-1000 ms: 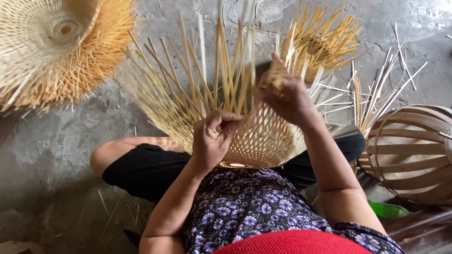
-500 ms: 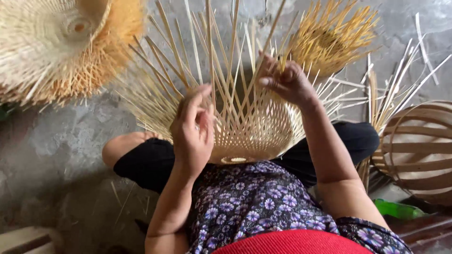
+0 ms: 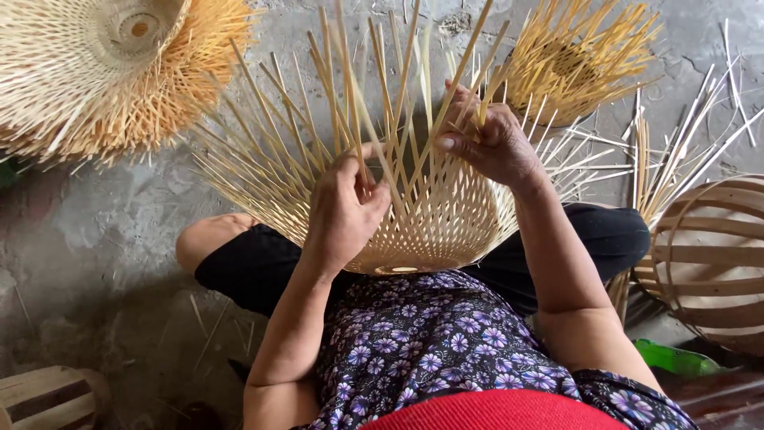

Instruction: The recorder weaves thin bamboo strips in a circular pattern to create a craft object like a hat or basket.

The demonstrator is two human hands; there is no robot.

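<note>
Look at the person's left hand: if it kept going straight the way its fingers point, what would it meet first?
The left hand already touches the upright bamboo strips of the half-woven basket; going on, it would probably push deeper among them, though depth is unclear.

Left hand (image 3: 344, 209) and right hand (image 3: 493, 143) pinch strips of a half-woven bamboo basket (image 3: 430, 231).

Left hand (image 3: 344, 209) now grips the bamboo strips (image 3: 374, 103).

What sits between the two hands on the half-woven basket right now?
In the head view, upright loose bamboo strips of the half-woven basket stand between the left hand and right hand.
</note>
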